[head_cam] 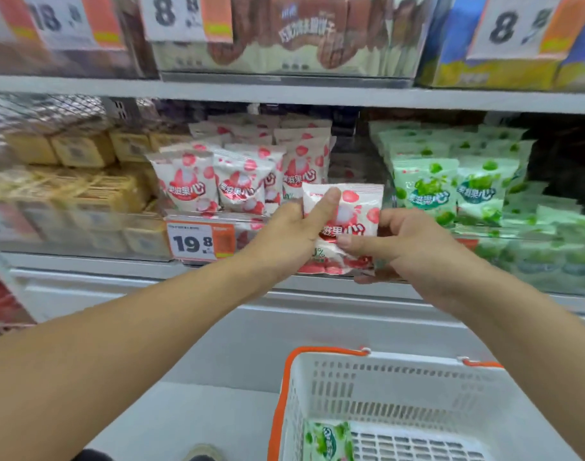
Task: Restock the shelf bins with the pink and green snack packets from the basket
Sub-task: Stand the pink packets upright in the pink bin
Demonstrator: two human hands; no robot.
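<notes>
I see a white packet (346, 224) with pink-red fruit print and red lettering. The bin packets (218, 181) behind it match; those to the right (451, 188) are pale green with green fruit. The basket (401, 400) is white with an orange rim. The price tag (200, 242) is white and orange with black digits.

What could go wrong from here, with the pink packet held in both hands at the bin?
1. The pink packet is pinched between the left hand and right hand in front of the bin's clear front wall; it may catch the wall going in.
2. The standing pink packets lean loosely; pushing one in could topple them.
3. The green packets sit right beside; the packet could drift into that bin.
</notes>
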